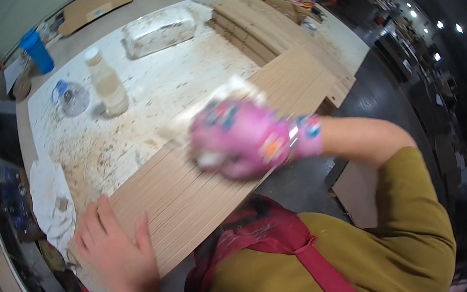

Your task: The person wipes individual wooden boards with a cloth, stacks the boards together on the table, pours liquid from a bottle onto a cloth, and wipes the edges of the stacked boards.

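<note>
A long light-brown wood-grain board (179,205) with fine grooves lies slantwise across the worktable. My left hand (116,257) rests flat on its near-left end, fingers spread. My right hand (238,136), in a pink patterned glove and smeared by motion, presses on the middle of the board. Its fingers are closed around a white cloth (243,87), which sticks out beyond the glove on the far side. The board's far-right end lies beside and partly over a stack of similar boards (254,19).
The stained white tabletop (94,142) carries a capped bottle of cloudy liquid (109,89), a clear container with a blue ring (71,99), a plastic-wrapped block (161,31) and a blue cup (37,53). A white rag (51,197) hangs at the left edge. Cardboard (95,8) lies behind.
</note>
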Demonstrator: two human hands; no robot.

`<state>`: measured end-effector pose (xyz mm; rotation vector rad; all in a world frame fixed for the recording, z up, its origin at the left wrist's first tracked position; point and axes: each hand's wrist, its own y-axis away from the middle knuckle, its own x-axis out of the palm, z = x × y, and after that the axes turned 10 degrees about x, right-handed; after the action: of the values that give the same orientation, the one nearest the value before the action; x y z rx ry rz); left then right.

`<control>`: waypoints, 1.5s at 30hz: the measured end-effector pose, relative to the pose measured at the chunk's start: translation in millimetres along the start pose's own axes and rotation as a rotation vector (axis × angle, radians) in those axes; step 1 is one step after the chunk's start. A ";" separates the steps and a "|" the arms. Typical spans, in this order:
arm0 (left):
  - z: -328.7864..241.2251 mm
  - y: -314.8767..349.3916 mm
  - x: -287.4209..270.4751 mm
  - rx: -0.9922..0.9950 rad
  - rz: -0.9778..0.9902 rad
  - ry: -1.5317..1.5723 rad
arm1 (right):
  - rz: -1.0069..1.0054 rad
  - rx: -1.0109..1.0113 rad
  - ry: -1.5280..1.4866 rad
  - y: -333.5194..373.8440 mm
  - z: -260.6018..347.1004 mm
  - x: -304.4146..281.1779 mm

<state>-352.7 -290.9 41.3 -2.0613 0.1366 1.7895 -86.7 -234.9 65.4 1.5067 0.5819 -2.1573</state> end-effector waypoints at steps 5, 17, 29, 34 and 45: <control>6.2 7.0 -2.7 -0.047 0.008 -0.035 | 0.011 0.191 0.217 21.2 -46.9 -10.2; -5.0 -11.6 -5.3 -0.039 -0.009 -0.047 | -0.565 0.328 -0.156 103.1 -146.9 -83.8; -3.3 -12.2 -5.1 -0.025 -0.011 -0.039 | -0.106 0.353 0.119 107.1 -118.0 -66.9; -2.6 -3.8 -5.9 -0.017 0.006 -0.056 | -0.186 0.651 0.295 120.1 -138.5 -79.6; -7.5 -9.1 -6.1 0.000 0.018 -0.064 | -0.049 0.662 0.282 111.2 -117.0 -75.9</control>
<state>-343.8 -286.5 50.1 -2.0065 0.1371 1.8643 89.3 -249.8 90.3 2.1740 -0.0388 -2.3148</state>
